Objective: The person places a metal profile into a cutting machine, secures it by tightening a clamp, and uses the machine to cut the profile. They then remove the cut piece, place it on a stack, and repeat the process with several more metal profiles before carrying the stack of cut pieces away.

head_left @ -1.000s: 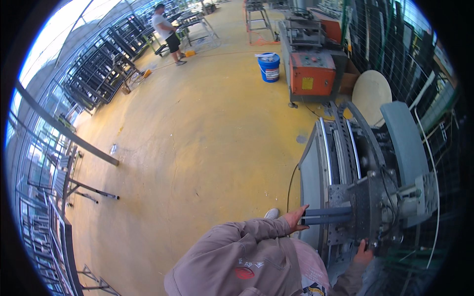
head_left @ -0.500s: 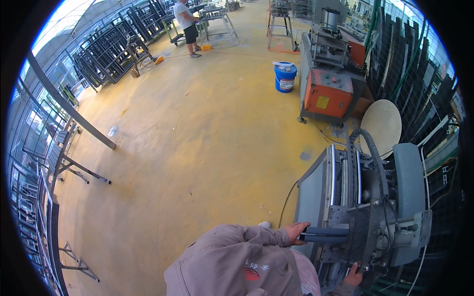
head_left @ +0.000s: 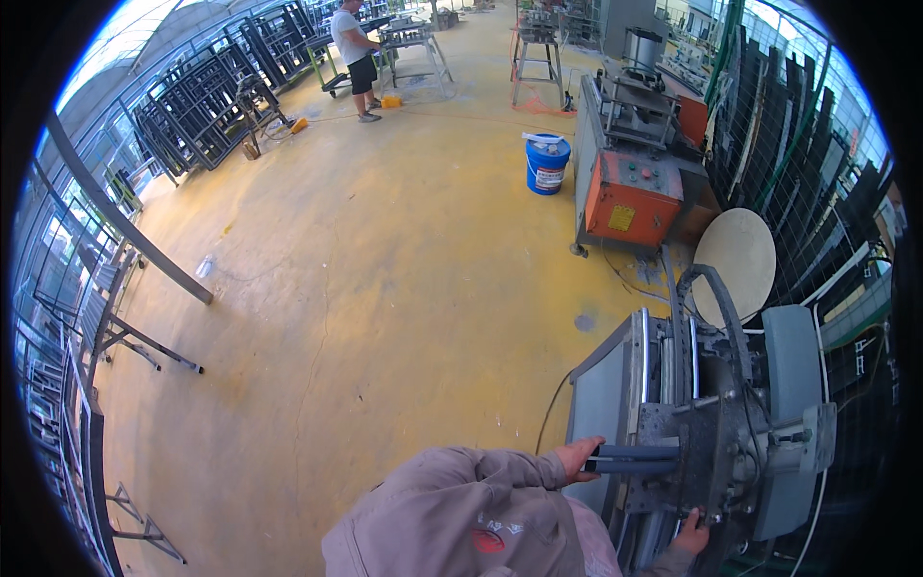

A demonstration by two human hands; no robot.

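My left hand [head_left: 580, 458] is closed on the near end of a dark grey metal profile [head_left: 638, 460]. The profile lies crosswise, its other end running into the grey machine [head_left: 702, 447] at the lower right. My right hand [head_left: 690, 535] is at the machine's near side, below the profile. Its thumb points up beside a small knob, and the other fingers look curled. What they grip, if anything, is hidden. A thick black cable hose [head_left: 735, 322] arches over the machine's far part.
Beyond stand an orange and grey machine [head_left: 630, 202], a blue bucket [head_left: 548, 165] and a round pale board [head_left: 735, 267]. Dark strips lean against the right-hand fence. At left are a slanting post [head_left: 125, 212] and metal stands. A person [head_left: 358, 60] works at a far bench.
The whole view has shifted slightly, with the far things now a little lower and further left. Both hands and the grey profile keep nearly the same places on the machine.
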